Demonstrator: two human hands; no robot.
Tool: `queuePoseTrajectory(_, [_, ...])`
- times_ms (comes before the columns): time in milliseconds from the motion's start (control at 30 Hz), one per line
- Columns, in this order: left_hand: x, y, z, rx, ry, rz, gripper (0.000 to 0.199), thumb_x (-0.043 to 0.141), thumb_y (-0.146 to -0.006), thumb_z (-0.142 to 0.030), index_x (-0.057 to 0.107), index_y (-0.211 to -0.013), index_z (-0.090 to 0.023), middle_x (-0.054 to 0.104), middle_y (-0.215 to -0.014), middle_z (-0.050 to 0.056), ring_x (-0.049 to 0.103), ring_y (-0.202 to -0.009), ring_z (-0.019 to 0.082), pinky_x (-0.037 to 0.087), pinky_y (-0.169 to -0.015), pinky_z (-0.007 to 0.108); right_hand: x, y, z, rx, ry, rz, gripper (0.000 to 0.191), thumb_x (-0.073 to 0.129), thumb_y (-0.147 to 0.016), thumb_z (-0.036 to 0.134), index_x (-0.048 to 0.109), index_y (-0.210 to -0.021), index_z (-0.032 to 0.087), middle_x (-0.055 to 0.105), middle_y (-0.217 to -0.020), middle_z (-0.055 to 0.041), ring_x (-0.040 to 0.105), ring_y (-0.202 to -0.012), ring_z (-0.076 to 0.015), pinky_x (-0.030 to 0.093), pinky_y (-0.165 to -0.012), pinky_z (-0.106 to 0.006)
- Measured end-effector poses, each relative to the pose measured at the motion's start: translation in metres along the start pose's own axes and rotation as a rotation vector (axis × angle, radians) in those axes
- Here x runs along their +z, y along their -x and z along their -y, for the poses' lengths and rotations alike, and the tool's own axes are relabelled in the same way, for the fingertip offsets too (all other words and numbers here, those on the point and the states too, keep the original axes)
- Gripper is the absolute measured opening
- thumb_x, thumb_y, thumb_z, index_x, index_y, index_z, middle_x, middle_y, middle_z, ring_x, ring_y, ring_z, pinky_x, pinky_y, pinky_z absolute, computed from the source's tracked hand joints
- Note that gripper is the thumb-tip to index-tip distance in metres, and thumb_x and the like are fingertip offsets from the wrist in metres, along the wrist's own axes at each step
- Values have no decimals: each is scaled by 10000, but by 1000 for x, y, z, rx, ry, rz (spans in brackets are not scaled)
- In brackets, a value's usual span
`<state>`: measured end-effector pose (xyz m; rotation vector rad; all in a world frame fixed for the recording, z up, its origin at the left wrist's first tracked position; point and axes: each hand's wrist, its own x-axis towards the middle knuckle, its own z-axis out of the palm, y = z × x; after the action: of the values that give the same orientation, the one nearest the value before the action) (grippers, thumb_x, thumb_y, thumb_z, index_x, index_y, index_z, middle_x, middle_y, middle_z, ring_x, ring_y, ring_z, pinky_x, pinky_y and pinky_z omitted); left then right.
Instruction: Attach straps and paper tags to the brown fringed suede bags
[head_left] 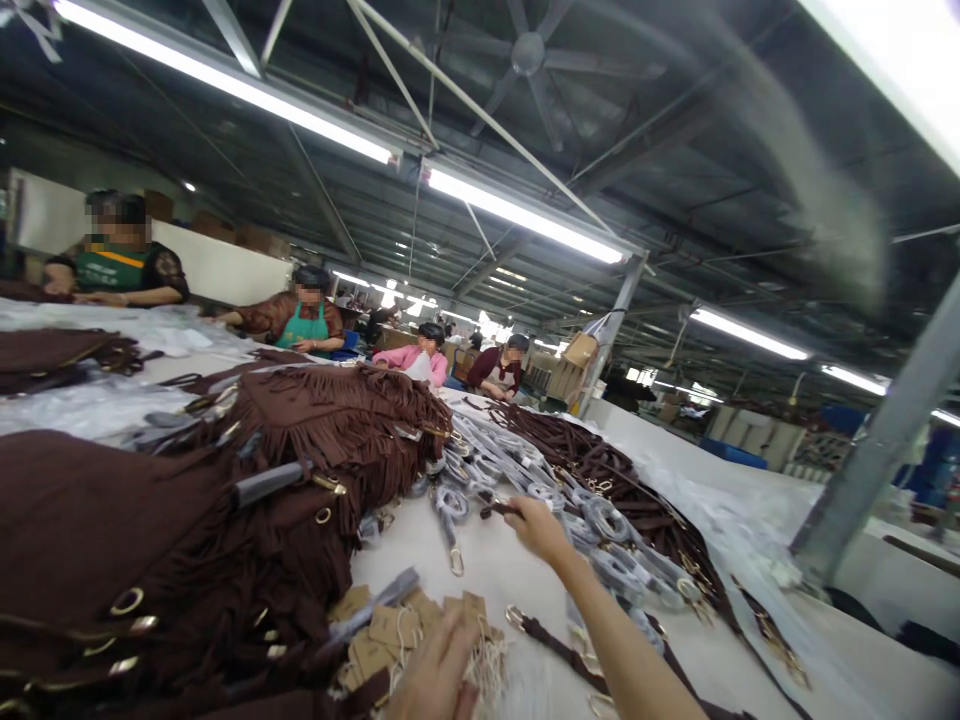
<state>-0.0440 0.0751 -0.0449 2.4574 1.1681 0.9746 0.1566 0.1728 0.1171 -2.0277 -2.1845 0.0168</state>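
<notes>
My right hand point(538, 532) reaches out over the white table, its fingers closed on the end of a dark brown strap point(496, 508). Around it lie several coiled straps in grey plastic wrap point(452, 503) with gold clasps. My left hand point(439, 668), slightly blurred, is at the bottom edge with its fingers stretched out. It is over or against a heap of brown cardboard hang tags point(395, 628) with white strings; contact is unclear. Below my right arm runs another brown strap with a gold buckle point(517, 617).
Brown fringed bags point(322, 420) are piled high on the left, with gold rings. Loose brown straps point(600, 460) and clear plastic sheeting point(739, 530) lie on the right. A metal post point(862, 440) stands at the right. Several co-workers point(304, 310) sit along the table's far side.
</notes>
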Motion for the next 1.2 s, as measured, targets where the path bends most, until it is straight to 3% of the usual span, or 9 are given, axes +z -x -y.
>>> queuePoseTrajectory(167, [-85,-13,-38,-15,13,-403,677,436,-881,-179,222,-1522,-150,165,-1616,168,214,-1465,338,314,-1152,531,-65,43,61,-371,-235,154,156,600,-905,234,709,-1003,183,687,-798,34,625,-727,-124,473,-684,-220])
queuePoseTrajectory(233, [-113,-17,-50,52,12,-452,648,449,-919,-269,236,-1517,-139,296,-1573,175,282,-1441,332,289,-1159,537,-80,69,87,-516,-326,276,179,692,-842,289,727,-1008,234,684,-790,73,616,-718,-104,464,-685,-191])
queuePoseTrajectory(333, [-145,-18,-57,62,101,-352,584,375,-924,-214,300,-1497,-136,497,-1456,151,487,-1322,268,409,-1093,444,-87,97,109,-761,-568,293,162,672,-834,222,727,-978,175,681,-852,32,606,-805,-124,464,-766,-223])
queuePoseTrajectory(500, [-174,-19,-48,3,145,-46,420,354,-918,-211,616,-1245,-198,696,-1208,69,654,-1084,216,502,-946,331,-68,100,93,-495,-761,339,196,663,-806,289,706,-951,163,638,-735,32,531,-576,-81,444,-546,-191])
queuePoseTrajectory(600, [-175,-22,-34,-56,10,-26,425,381,-884,-161,602,-1248,-163,682,-1218,98,631,-1107,235,477,-975,361,-57,80,69,-387,-696,176,193,662,-789,329,698,-877,161,605,-642,40,529,-552,-93,423,-525,-196])
queuePoseTrajectory(767, [-157,-25,10,-181,-289,-333,651,517,-815,-177,383,-1450,-131,472,-1453,170,401,-1361,328,343,-1107,494,-63,44,1,-39,-465,-337,210,546,-859,314,656,-931,150,651,-815,-45,590,-778,-187,448,-698,-287])
queuePoseTrajectory(867, [-143,-24,39,-214,-265,-222,525,475,-848,-190,499,-1368,-122,576,-1356,161,523,-1263,289,412,-1060,436,-67,34,-55,206,-304,-486,262,453,-944,286,629,-1063,131,649,-1056,-122,585,-1012,-255,457,-820,-364])
queuePoseTrajectory(1000, [-121,-19,67,-194,-230,-35,357,448,-858,-156,677,-1130,-180,699,-1195,106,606,-1160,242,398,-1057,407,-40,49,-118,365,-167,-255,246,588,-947,328,615,-1119,154,640,-1122,-65,632,-961,-209,531,-830,-406])
queuePoseTrajectory(1200, [-100,-16,84,-60,-250,-71,289,459,-855,-203,746,-874,-229,767,-977,74,664,-998,272,364,-1014,480,31,109,-161,433,-126,237,272,605,-946,326,608,-1160,158,649,-1121,-64,659,-907,-189,573,-769,-374])
